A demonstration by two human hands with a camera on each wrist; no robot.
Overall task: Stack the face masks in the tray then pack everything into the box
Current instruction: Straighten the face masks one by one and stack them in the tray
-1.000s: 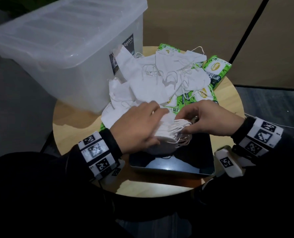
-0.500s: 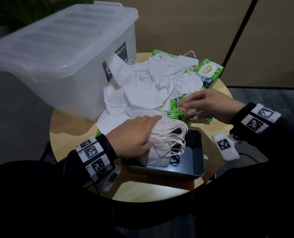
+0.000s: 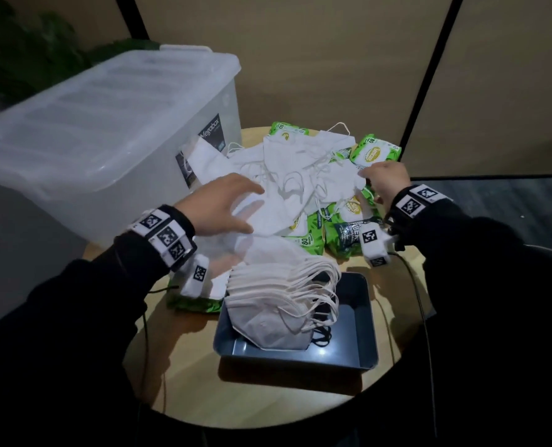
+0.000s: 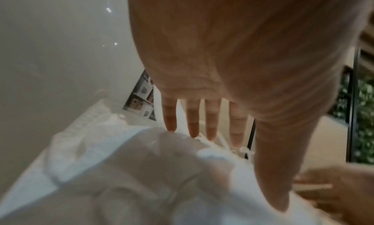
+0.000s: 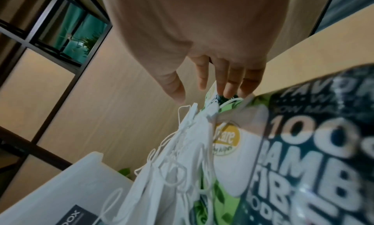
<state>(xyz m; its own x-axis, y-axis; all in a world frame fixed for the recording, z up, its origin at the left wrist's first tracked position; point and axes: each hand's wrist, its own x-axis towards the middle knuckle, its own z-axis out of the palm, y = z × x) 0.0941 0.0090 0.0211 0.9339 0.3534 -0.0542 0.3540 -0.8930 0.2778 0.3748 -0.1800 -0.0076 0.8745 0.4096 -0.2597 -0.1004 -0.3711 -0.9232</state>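
Stack (image 3: 268,301): white folded masks, packed edge-on, ear loops fanned to the right; sits in left half of tray, lower centre of head view. One dark loop shows at stack's foot.
Tray (image 3: 361,324): dark, rectangular, shallow, glossy floor; right half bare. On worktop (image 3: 268,395), lower centre.
Loose masks (image 3: 300,169): white, flat, crumpled pile w/ tangled loops, centre of frame, lying over green packs.
Packs (image 3: 376,151): green/white wipes packs, under & right of pile; one dark-labelled pack just below right wrist.
Box (image 3: 107,133): translucent plastic, lid on, upper left, dark label on its end facing the pile; pile touches that end.
Left hand (image 3: 223,204): centre-left, over near edge of pile. Grip: fingers (image 4: 211,121) straight & spread, thumb out; holds nothing. Tips at or just above the masks, contact unclear (blur).
Right hand (image 3: 386,180): centre-right, at far right edge of pile. Grip: fingers (image 5: 229,83) loosely bent, tips down among mask edges, loops & a pack; whether thumb and fingers pinch a mask – can't tell.
Hands vs stack: both well apart from tray; stack untouched.
Worktop: round, light wood; cables run off wrists across lower part.
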